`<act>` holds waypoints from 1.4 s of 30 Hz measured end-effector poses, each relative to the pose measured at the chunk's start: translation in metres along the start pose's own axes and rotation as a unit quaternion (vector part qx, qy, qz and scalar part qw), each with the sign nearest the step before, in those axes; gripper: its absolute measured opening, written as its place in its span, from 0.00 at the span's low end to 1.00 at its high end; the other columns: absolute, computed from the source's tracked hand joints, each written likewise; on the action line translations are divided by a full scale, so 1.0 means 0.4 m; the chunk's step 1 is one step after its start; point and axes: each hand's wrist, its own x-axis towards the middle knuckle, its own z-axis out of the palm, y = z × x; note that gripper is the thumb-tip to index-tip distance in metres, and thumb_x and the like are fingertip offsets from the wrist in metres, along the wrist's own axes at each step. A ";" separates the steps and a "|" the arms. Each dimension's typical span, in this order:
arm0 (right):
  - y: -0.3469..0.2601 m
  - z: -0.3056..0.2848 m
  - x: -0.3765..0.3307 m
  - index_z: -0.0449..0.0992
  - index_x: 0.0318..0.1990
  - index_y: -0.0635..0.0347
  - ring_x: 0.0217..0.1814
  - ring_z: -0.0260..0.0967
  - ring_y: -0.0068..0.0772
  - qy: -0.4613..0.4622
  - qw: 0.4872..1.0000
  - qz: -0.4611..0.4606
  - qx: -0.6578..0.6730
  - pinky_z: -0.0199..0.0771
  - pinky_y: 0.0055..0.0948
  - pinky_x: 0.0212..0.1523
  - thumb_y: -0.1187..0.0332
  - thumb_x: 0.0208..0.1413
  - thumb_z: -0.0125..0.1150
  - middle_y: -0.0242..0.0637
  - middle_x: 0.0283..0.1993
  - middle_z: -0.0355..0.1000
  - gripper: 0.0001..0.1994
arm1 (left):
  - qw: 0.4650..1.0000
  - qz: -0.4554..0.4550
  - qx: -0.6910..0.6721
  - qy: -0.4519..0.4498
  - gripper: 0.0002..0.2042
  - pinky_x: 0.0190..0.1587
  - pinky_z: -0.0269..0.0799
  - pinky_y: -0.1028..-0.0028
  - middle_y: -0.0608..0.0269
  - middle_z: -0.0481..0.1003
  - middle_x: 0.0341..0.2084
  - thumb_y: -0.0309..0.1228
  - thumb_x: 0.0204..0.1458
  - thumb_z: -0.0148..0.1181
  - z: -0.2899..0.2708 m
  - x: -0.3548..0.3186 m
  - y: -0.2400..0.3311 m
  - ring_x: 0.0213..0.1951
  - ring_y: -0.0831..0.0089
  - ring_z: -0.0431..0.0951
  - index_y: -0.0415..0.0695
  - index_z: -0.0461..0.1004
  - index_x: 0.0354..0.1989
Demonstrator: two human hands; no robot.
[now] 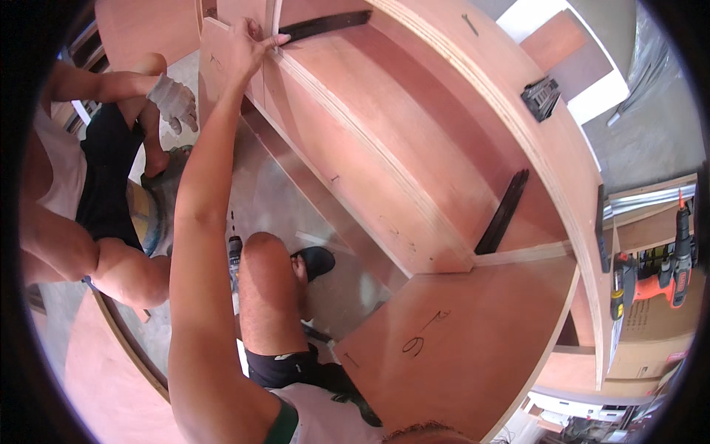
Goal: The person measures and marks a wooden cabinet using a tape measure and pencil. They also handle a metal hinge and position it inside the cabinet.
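Note:
My bare left hand (251,50) is at the far end of a plywood cabinet carcass (347,96). Its thumb lies along the panel edge and its fingers curl over the plywood panel (218,63) there, though the fingertips are partly hidden. Just right of the thumb, a black drawer slide (325,27) is fixed inside the carcass. A second black drawer slide (503,211) is on the inner side nearer to me. My right hand is out of view.
A co-worker sits at left, with a gloved hand (174,102) hanging down. A drill (235,255) stands by my knee. A dark metal piece (541,99) rests on the carcass's outer panel. Far right, an orange-black power drill (669,281) lies by cardboard boxes (643,340).

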 end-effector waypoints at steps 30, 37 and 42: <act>0.080 -0.025 -0.100 0.76 0.52 0.62 0.55 0.64 0.61 0.255 0.965 0.052 0.014 0.66 0.52 0.57 0.65 0.53 0.67 0.54 0.50 0.68 0.20 | 0.800 -0.091 -0.396 -0.441 0.37 0.43 0.64 0.65 0.58 0.65 0.38 0.64 0.44 0.70 -0.379 -1.103 0.816 0.42 0.66 0.66 0.40 0.68 0.44; 0.190 -0.053 -0.202 0.74 0.54 0.60 0.57 0.63 0.59 0.277 0.953 0.121 0.022 0.67 0.51 0.58 0.67 0.53 0.65 0.53 0.53 0.67 0.20 | 0.786 0.035 -0.354 -0.505 0.25 0.29 0.73 0.64 0.52 0.72 0.32 0.35 0.36 0.80 -0.348 -1.186 0.972 0.31 0.57 0.76 0.42 0.68 0.37; 0.214 -0.046 -0.056 0.66 0.63 0.55 0.68 0.55 0.62 0.178 0.971 0.132 -0.084 0.62 0.64 0.62 0.59 0.54 0.66 0.54 0.65 0.57 0.30 | 0.804 0.132 -0.349 -0.463 0.20 0.32 0.74 0.64 0.55 0.73 0.32 0.32 0.41 0.78 -0.282 -1.218 1.081 0.30 0.59 0.77 0.43 0.68 0.31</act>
